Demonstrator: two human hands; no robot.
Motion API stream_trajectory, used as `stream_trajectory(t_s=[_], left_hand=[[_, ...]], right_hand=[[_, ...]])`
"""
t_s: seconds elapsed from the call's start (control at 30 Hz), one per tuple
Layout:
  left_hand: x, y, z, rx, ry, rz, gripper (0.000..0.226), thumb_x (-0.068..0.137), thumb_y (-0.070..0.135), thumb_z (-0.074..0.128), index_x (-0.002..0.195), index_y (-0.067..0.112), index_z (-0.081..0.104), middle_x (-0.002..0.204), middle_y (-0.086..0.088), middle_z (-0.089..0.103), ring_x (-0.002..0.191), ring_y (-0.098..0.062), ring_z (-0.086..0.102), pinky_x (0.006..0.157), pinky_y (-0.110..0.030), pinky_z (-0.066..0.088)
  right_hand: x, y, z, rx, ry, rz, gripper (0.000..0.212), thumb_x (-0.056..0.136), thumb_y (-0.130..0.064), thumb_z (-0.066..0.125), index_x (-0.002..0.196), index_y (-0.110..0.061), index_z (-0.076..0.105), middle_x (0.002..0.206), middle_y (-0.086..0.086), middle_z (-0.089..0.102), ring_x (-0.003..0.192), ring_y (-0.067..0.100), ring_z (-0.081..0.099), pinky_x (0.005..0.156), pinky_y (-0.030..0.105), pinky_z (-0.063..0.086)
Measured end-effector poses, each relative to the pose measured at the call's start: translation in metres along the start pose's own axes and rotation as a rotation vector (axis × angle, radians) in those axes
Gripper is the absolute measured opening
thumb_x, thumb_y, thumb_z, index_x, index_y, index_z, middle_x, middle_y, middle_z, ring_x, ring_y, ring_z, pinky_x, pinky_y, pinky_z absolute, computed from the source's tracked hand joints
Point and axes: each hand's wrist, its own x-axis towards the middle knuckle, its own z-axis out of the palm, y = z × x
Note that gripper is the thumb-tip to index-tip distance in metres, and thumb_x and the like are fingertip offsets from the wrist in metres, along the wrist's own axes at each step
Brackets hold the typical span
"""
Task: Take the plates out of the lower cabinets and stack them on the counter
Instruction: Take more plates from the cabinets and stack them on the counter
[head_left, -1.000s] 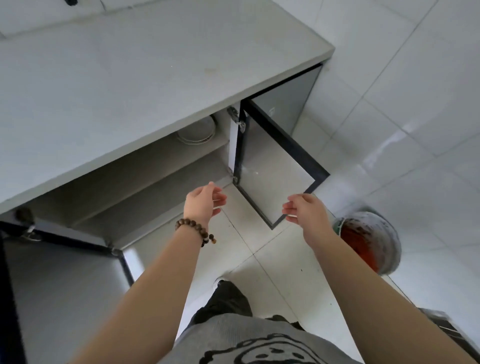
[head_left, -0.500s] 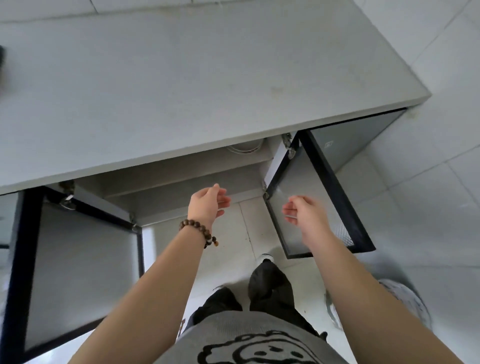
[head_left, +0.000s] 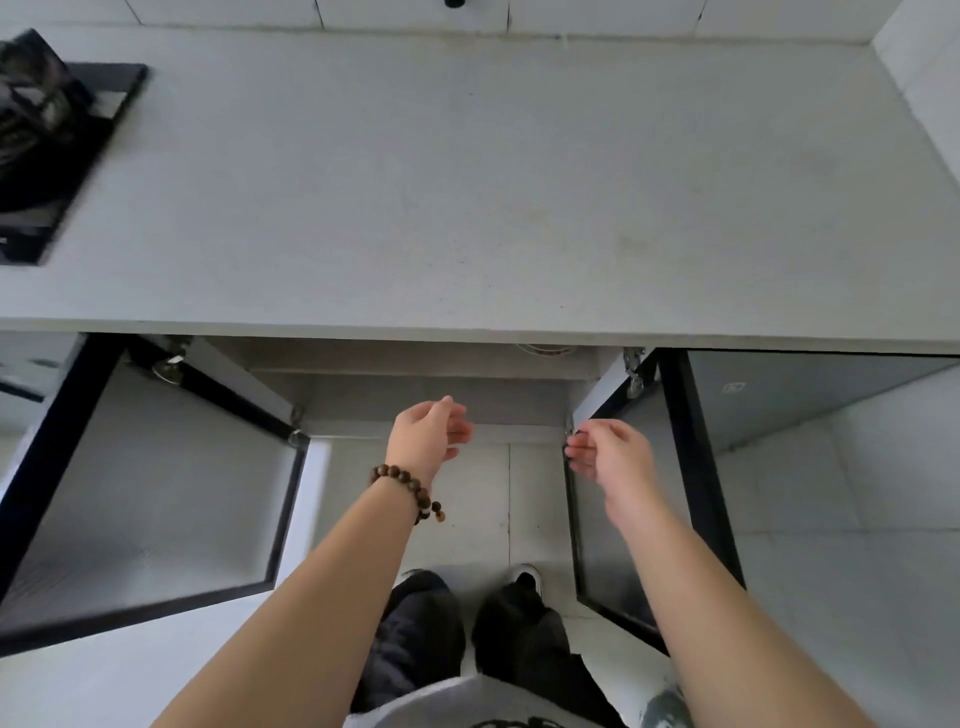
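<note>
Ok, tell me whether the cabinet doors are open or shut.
Open. The left door and right door both swing out toward the person, baring the shelf under the counter.

Pale grey counter (head_left: 467, 182), black stove (head_left: 47, 150) at its left end

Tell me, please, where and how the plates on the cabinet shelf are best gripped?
Only a sliver of the plates shows under the counter edge, so this is tentative: reach in from the front between the open doors, and grip the stack's rim on opposite sides with left hand and right hand.
</note>
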Motion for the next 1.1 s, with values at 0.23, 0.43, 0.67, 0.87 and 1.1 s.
stream_trajectory(t_s=[0.23, 0.43, 0.67, 0.87, 1.1], left_hand=[[0.053, -0.029, 0.019, -0.01, -0.029, -0.012, 0.026, 0.096, 0.027, 0.048, 0.09, 0.01, 0.068, 0.082, -0.006, 0.074, 0.081, -0.02, 0.069, 0.084, -0.04, 0.053], [0.121, -0.067, 0.036, -0.058, -0.078, 0.02, 0.027, 0.096, 0.026, 0.049, 0.088, 0.009, 0.068, 0.075, -0.005, 0.073, 0.075, -0.019, 0.068, 0.081, -0.038, 0.053], [0.221, -0.117, 0.061, -0.181, -0.124, 0.022, 0.019, 0.095, 0.016, 0.051, 0.096, 0.004, 0.065, 0.07, -0.007, 0.07, 0.065, -0.019, 0.065, 0.063, -0.029, 0.049], [0.308, -0.122, 0.092, -0.21, -0.183, 0.162, 0.019, 0.096, 0.014, 0.046, 0.104, 0.006, 0.062, 0.083, -0.011, 0.07, 0.075, -0.022, 0.066, 0.07, -0.031, 0.052], [0.371, -0.102, 0.127, -0.276, -0.169, 0.309, 0.01, 0.09, 0.013, 0.055, 0.081, 0.017, 0.059, 0.076, -0.006, 0.064, 0.073, -0.023, 0.064, 0.07, -0.033, 0.054]], right_hand=[[0.049, 0.035, 0.016, 0.044, 0.01, 0.022, 0.014, 0.094, -0.008, 0.051, 0.087, -0.011, 0.062, 0.079, 0.011, 0.067, 0.069, 0.022, 0.064, 0.062, 0.031, 0.052], [0.114, 0.08, 0.046, 0.121, 0.053, 0.002, 0.016, 0.095, -0.006, 0.049, 0.083, -0.01, 0.06, 0.074, 0.01, 0.063, 0.064, 0.021, 0.061, 0.059, 0.031, 0.049], [0.214, 0.141, 0.08, 0.16, 0.057, -0.064, 0.015, 0.094, -0.01, 0.051, 0.09, -0.01, 0.065, 0.077, 0.009, 0.068, 0.069, 0.022, 0.064, 0.059, 0.031, 0.048], [0.305, 0.154, 0.089, 0.181, 0.064, -0.169, 0.016, 0.097, -0.012, 0.05, 0.087, -0.016, 0.062, 0.08, 0.008, 0.068, 0.072, 0.021, 0.066, 0.066, 0.033, 0.052], [0.369, 0.134, 0.085, 0.256, 0.129, -0.379, 0.008, 0.097, -0.013, 0.051, 0.095, -0.014, 0.059, 0.08, 0.007, 0.064, 0.058, 0.016, 0.065, 0.051, 0.027, 0.054]])
